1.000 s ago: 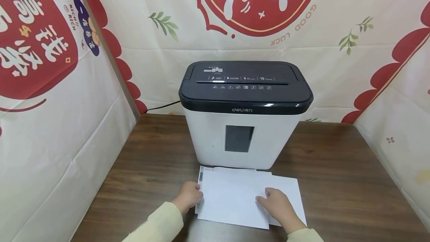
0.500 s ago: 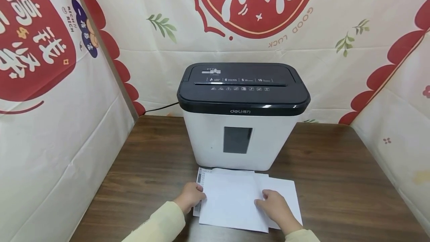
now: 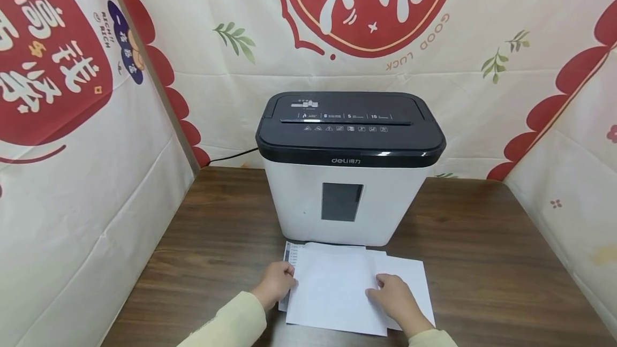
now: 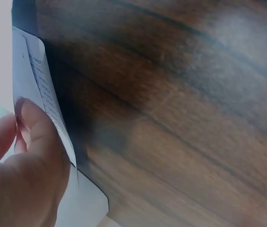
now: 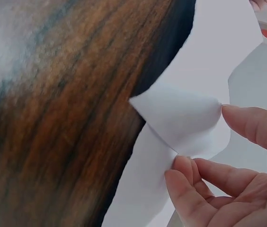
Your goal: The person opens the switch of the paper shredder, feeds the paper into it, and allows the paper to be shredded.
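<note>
A white sheet of paper (image 3: 332, 293) lies on top of several overlapping sheets in front of the shredder. My left hand (image 3: 276, 284) pinches its left edge between thumb and fingers; the left wrist view shows the hand (image 4: 34, 156) there, above a sheet with printed lines (image 4: 46, 90). At the opposite edge, my right hand (image 3: 397, 300) holds the paper with thumb and fingertips apart, and in the right wrist view the sheet (image 5: 181, 113) bends up between them. A printed sheet (image 3: 293, 250) peeks out at the left, and another blank sheet (image 3: 412, 280) sticks out at the right.
A black-and-white paper shredder (image 3: 294, 197) stands right behind the papers, its feed slot (image 3: 347, 121) on top. Its black cord (image 3: 233, 155) runs left. Patterned cloth (image 3: 308, 76) borders the brown wooden table (image 3: 217, 229) at the back and both sides.
The top sheet has shifted slightly right and toward me, and more of the printed sheet shows at the left. My left hand has moved a little right with it.
</note>
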The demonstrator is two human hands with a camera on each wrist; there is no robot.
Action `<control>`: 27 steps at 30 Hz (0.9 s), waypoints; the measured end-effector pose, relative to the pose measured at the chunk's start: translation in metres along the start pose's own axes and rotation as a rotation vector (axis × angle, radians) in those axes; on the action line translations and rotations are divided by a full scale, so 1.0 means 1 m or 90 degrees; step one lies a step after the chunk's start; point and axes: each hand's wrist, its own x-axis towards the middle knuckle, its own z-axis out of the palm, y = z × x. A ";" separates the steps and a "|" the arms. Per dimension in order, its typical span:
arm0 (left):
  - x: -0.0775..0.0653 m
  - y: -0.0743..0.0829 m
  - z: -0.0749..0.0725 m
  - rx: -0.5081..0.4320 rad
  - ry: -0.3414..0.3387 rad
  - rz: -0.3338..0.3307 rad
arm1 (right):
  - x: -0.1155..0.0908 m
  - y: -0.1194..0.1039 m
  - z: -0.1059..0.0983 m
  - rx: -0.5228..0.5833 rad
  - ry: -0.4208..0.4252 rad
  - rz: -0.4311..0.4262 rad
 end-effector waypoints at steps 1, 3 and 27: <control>0.000 0.000 0.000 -0.007 -0.001 0.008 | 0.000 0.001 0.000 -0.001 0.001 -0.003; 0.000 -0.002 -0.001 -0.026 -0.002 0.018 | 0.000 0.002 -0.001 0.001 0.002 -0.009; -0.002 -0.011 -0.017 -0.055 -0.004 0.040 | -0.003 0.010 -0.007 0.149 -0.013 0.035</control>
